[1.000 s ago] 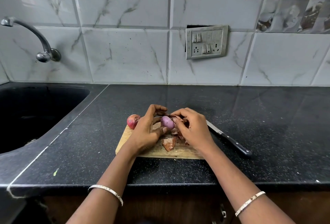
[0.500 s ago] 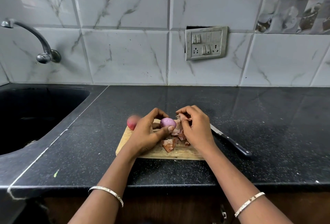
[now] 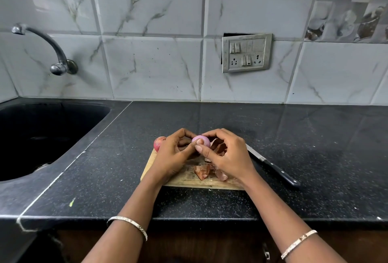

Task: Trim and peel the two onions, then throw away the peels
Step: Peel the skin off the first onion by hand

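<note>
Half a second back, my right hand [image 3: 228, 155] sat a little off to the side, tugging at loose skin; now it has closed in again, and both thumbs meet on the near face of the pale purple onion [image 3: 202, 140]. My left hand [image 3: 172, 153] cradles that onion from the left with curled fingers, holding it just above the cutting board [image 3: 184, 178]. My right thumb and forefinger wrap it from the other side. A brown curl of skin shows behind my right fingers; I cannot tell whether it is attached or loose.

What shows of this onion looks smooth and bare, so I judge 1 of the 2 is nearly peeled. The other onion [image 3: 158, 143], skin on, lies at the board's far left corner, just behind my left hand. Peels [image 3: 202, 171] lie heaped on the board under my right wrist, and the knife [image 3: 273, 168] rests on the countertop [image 3: 315, 147] to the right. Binning the peels is not yet begun.
</note>
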{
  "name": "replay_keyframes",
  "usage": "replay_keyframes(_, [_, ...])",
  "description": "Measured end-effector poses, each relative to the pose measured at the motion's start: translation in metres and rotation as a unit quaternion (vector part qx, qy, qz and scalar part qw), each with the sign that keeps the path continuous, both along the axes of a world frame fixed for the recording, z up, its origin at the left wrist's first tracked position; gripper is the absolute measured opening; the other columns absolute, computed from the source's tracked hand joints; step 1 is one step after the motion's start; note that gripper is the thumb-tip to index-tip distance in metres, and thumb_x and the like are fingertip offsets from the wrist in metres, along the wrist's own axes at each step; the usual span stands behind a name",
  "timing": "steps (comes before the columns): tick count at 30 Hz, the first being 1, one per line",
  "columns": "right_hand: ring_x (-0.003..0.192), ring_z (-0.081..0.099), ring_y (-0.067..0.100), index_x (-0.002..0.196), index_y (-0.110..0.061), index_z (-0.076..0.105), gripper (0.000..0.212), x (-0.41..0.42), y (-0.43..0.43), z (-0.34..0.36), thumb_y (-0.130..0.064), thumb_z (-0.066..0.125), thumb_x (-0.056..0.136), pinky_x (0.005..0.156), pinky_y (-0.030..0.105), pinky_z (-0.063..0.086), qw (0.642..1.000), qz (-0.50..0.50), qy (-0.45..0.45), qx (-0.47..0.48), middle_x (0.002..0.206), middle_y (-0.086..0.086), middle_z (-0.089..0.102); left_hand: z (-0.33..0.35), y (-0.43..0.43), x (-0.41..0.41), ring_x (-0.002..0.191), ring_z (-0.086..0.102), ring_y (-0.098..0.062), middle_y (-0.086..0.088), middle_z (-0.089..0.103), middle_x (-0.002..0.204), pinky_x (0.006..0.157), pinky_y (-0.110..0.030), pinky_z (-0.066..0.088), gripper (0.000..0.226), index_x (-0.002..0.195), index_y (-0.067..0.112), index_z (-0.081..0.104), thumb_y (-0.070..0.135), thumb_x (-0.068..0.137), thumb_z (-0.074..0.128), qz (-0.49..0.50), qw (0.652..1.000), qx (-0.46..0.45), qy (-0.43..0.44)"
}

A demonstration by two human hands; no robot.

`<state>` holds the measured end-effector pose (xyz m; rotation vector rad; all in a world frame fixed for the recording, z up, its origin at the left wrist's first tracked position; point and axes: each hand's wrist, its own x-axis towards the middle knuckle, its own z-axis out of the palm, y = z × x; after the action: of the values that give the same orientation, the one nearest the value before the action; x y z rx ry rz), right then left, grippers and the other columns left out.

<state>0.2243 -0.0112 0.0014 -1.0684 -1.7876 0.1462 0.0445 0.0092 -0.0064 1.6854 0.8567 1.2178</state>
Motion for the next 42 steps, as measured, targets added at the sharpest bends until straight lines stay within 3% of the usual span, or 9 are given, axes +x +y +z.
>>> replay_keyframes(5, [0.083,0.071,0.009,0.113,-0.018,0.074,0.034,0.0032,0.0038,-0.0049,-0.032,0.081,0.082,0.068,0.030,0.061,0.998,0.024,0.045,-0.037,0.103,-0.008,0.073,0.0019,-0.0014,0.0017,0.087,0.075,-0.016,-0.007,0.079,0.092,0.076,-0.024,0.057,0.037,0.108,0.005,0.061,0.038,0.091,0.067,0.019,1.000,-0.001,0.019])
replay_keyframes(13, [0.083,0.071,0.000,0.118,-0.013,0.073,0.034,0.0065,0.0045,-0.0056,-0.006,0.075,0.085,0.072,0.019,0.059,0.994,0.038,0.063,-0.079,0.100,-0.006,0.076,0.0037,-0.0051,0.0016,0.084,0.076,-0.015,-0.012,0.078,0.090,0.069,-0.016,0.054,0.029,0.106,0.000,0.058,0.023,0.094,0.070,0.021,1.000,-0.015,-0.005])
replay_keyframes(16, [0.080,0.074,0.006,0.114,-0.012,0.074,0.035,0.0064,0.0033,-0.0047,0.003,0.065,0.085,0.073,0.021,0.060,0.992,0.033,0.082,-0.090,0.097,-0.004,0.077,0.0035,-0.0041,0.0010,0.084,0.076,-0.018,-0.013,0.077,0.090,0.071,-0.025,0.059,0.026,0.109,0.002,0.056,0.021,0.096,0.067,0.020,0.999,-0.033,-0.034])
replay_keyframes(19, [0.079,0.074,0.007,0.112,-0.011,0.075,0.030,0.0061,0.0018,-0.0044,0.002,0.068,0.085,0.072,0.021,0.060,0.990,0.032,0.101,-0.089,0.095,-0.002,0.077,0.0013,-0.0013,-0.0005,0.094,0.075,-0.029,-0.018,0.074,0.101,0.082,-0.042,0.062,0.027,0.121,0.013,0.056,0.024,0.098,0.064,0.002,0.999,-0.027,-0.038])
replay_keyframes(23, [0.082,0.074,0.009,0.105,-0.009,0.073,0.023,0.0052,-0.0027,-0.0028,-0.009,0.080,0.083,0.071,0.022,0.060,0.986,0.059,0.128,-0.092,0.093,0.000,0.076,0.0030,-0.0024,-0.0025,0.105,0.071,-0.016,-0.007,0.071,0.110,0.086,-0.024,0.058,0.033,0.135,0.031,0.059,0.031,0.101,0.058,0.016,0.999,0.036,0.033])
replay_keyframes(26, [0.084,0.075,0.009,0.102,-0.009,0.072,0.024,0.0035,-0.0026,-0.0029,-0.011,0.083,0.080,0.074,0.023,0.061,0.989,0.059,0.112,-0.082,0.091,0.000,0.076,0.0028,0.0003,-0.0051,0.119,0.061,-0.006,0.012,0.068,0.122,0.104,-0.036,0.049,0.030,0.128,0.043,0.063,0.047,0.099,0.058,0.040,0.991,0.077,0.102])
replay_keyframes(30, [0.081,0.074,0.005,0.099,-0.010,0.075,0.016,0.0032,0.0003,-0.0044,-0.007,0.079,0.084,0.074,0.023,0.061,0.992,0.036,0.095,-0.072,0.089,-0.002,0.077,0.0023,0.0009,-0.0047,0.120,0.064,-0.010,0.011,0.070,0.124,0.107,-0.046,0.049,0.031,0.124,0.041,0.067,0.050,0.095,0.060,0.034,0.994,0.040,0.091])
replay_keyframes(33, [0.078,0.074,0.004,0.096,-0.013,0.079,0.012,0.0037,0.0017,-0.0058,-0.010,0.078,0.085,0.073,0.029,0.063,0.995,0.004,0.084,-0.048,0.086,-0.007,0.078,0.0025,0.0009,-0.0049,0.113,0.069,-0.018,0.004,0.074,0.119,0.104,-0.049,0.052,0.033,0.125,0.038,0.067,0.037,0.092,0.068,-0.003,0.998,-0.008,0.059])
replay_keyframes(42, [0.068,0.069,0.004,0.087,-0.019,0.079,0.009,0.0021,-0.0008,-0.0041,-0.014,0.072,0.085,0.065,0.033,0.058,0.998,-0.054,0.022,0.015,0.075,-0.013,0.074,0.0024,-0.0007,-0.0040,0.111,0.069,-0.011,0.012,0.074,0.116,0.105,-0.048,0.051,0.039,0.122,0.034,0.068,0.041,0.085,0.077,0.016,0.996,0.024,0.088])
